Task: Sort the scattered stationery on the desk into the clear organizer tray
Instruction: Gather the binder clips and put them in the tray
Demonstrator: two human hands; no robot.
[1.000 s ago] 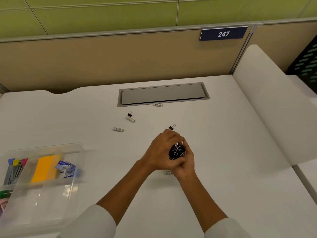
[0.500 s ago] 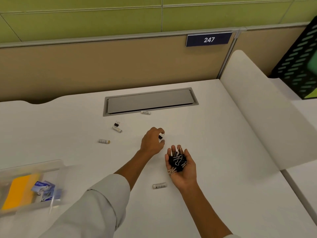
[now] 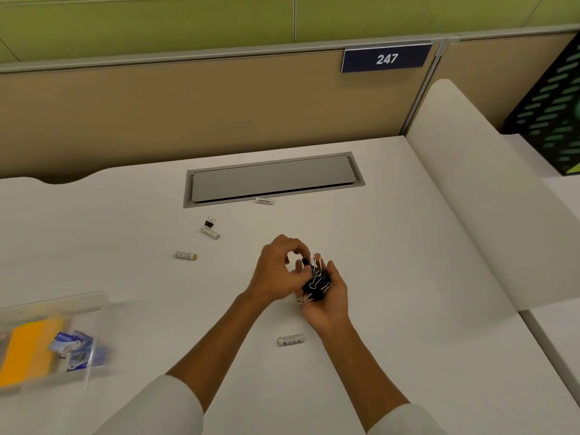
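Note:
My right hand [image 3: 329,304] is cupped palm up around a pile of black binder clips [image 3: 316,283] above the middle of the white desk. My left hand [image 3: 276,271] is just left of it and pinches one small black binder clip [image 3: 305,262] over that pile. Another binder clip [image 3: 209,223] lies on the desk farther back left. The clear organizer tray [image 3: 56,312] sits at the near left, blurred, holding a yellow pad and small blue packets.
Batteries lie loose on the desk: one [image 3: 291,340] near my right wrist, one [image 3: 185,255] to the left, one [image 3: 210,232] by the lone clip, one [image 3: 264,201] at the grey cable hatch [image 3: 273,180]. A white side panel [image 3: 477,196] rises at the right.
My left hand had reached out to a clip on the desk, picked it up and brought it back over the pile in my right hand. The view shifted slightly.

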